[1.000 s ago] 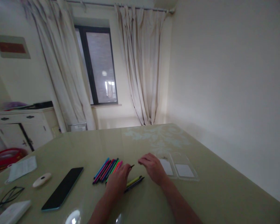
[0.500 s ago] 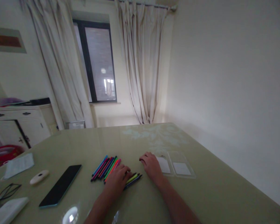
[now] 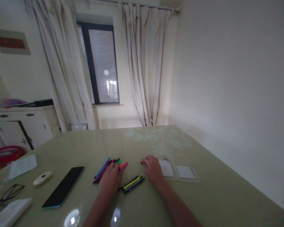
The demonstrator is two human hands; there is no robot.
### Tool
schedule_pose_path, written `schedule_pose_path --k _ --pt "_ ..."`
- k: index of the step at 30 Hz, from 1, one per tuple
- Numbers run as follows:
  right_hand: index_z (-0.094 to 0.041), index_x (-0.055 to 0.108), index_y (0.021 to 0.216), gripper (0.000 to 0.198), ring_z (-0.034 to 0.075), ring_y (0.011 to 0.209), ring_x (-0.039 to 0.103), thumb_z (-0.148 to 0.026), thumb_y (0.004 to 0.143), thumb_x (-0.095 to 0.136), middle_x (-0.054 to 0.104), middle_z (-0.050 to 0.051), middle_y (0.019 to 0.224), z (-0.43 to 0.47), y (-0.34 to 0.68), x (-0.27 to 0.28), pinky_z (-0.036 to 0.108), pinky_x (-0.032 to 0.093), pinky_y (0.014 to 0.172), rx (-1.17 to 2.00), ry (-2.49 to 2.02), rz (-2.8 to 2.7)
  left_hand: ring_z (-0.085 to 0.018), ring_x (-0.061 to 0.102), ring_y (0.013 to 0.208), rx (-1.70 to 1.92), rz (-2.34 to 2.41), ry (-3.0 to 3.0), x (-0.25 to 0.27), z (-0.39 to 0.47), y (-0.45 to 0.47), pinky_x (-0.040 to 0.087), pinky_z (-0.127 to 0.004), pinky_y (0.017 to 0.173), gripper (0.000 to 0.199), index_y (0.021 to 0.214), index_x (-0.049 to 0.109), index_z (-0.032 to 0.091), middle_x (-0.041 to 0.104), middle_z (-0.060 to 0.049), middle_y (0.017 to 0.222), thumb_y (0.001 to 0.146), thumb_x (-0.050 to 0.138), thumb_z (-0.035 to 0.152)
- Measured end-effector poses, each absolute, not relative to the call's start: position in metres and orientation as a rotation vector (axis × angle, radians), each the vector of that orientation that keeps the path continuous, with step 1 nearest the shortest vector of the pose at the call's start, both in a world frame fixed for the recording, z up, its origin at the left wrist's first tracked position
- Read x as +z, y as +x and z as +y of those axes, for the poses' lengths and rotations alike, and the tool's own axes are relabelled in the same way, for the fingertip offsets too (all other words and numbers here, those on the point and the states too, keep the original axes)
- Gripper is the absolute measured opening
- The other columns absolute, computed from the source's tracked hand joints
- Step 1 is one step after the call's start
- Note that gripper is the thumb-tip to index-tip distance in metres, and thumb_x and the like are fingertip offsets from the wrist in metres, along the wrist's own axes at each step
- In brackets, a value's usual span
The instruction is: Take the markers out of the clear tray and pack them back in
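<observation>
Pale room: light curtains (image 3: 149, 63) flank a dark-framed window (image 3: 103, 66), well beyond both hands. Glossy green table (image 3: 217, 201) under everything handled.

Left hand (image 3: 110, 179): palm down, fingers bent forward over a slanted row of coloured pens (image 3: 102, 171). Blue and magenta barrels show to the left of the fingers; a pink pen (image 3: 124, 165) and a bit of orange project to their right. Middle of the row is covered by the hand — cannot tell whether the fingers have closed round any pen or merely rest on them.

Right hand (image 3: 152, 168): low at the table, fingers together and curled toward the left hand. Fingertips are too small and dim to read; whether they pinch anything, cannot tell.

Between the two hands: a separate group of three pens (image 3: 132, 183), dark red, yellow-green and dark blue, lying side by side — tips toward the right hand, other ends just beside the left.

Just right of the right hand: clear case (image 3: 175, 171), lying flat, two halves side by side, a white panel showing in each.

Left of the left hand, apart from it: black phone (image 3: 63, 187), then a beige oval object (image 3: 42, 178); farther left, a face mask (image 3: 22, 166).
</observation>
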State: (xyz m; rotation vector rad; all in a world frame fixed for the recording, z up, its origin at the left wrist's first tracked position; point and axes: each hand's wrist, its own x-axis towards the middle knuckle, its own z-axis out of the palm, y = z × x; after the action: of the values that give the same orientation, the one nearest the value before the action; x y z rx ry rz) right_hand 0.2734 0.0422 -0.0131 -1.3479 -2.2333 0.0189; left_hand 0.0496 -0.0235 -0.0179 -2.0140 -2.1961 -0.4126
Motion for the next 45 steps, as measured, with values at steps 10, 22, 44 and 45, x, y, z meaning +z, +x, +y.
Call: schedule_pose_path --k 10,22,44,45 --pt "-0.025 0.063 0.134 0.033 0.021 0.112 0.062 -0.022 0.101 0.056 0.069 0.006 0.122 0.031 0.262 -0.013 0.031 0.044 0.097 0.113 -1.156 -2.289 -0.024 0.062 0.102 -0.737 -1.929 -2.304 -0.011 -0.023 0.062 0.048 -0.036 0.091 0.016 0.094 0.066 0.022 0.066 -0.007 0.103 0.099 0.053 0.03" --pt "-0.025 0.074 0.106 0.017 0.016 0.095 0.065 -0.027 0.103 0.057 0.074 0.002 0.099 0.026 0.264 -0.008 0.026 0.044 0.086 0.088 -0.923 -2.373 -0.023 0.065 0.1 -0.91 -1.876 -2.388 -0.014 -0.023 0.08 0.049 -0.036 0.09 0.021 0.103 0.063 0.023 0.071 -0.007 0.104 0.104 0.042 0.03" --pt "-0.023 0.077 0.103 0.032 0.022 0.097 0.064 -0.034 0.104 0.047 0.073 0.007 0.101 0.056 0.326 -0.002 0.034 0.046 0.089 0.069 -1.186 -1.817 -0.021 0.07 0.1 -0.671 -2.228 -2.072 0.006 -0.026 0.047 0.047 -0.028 0.079 0.037 0.099 0.066 0.024 0.075 -0.005 0.104 0.107 0.032 0.036" --pt "-0.023 0.078 0.101 0.032 0.023 0.095 0.063 -0.034 0.104 0.048 0.072 0.008 0.1 0.056 0.326 -0.003 0.034 0.047 0.087 0.063 -1.22 -1.794 -0.021 0.069 0.103 -0.686 -2.194 -2.099 0.004 -0.026 0.047 0.047 -0.029 0.082 0.036 0.1 0.066 0.024 0.074 -0.006 0.109 0.107 0.033 0.035"
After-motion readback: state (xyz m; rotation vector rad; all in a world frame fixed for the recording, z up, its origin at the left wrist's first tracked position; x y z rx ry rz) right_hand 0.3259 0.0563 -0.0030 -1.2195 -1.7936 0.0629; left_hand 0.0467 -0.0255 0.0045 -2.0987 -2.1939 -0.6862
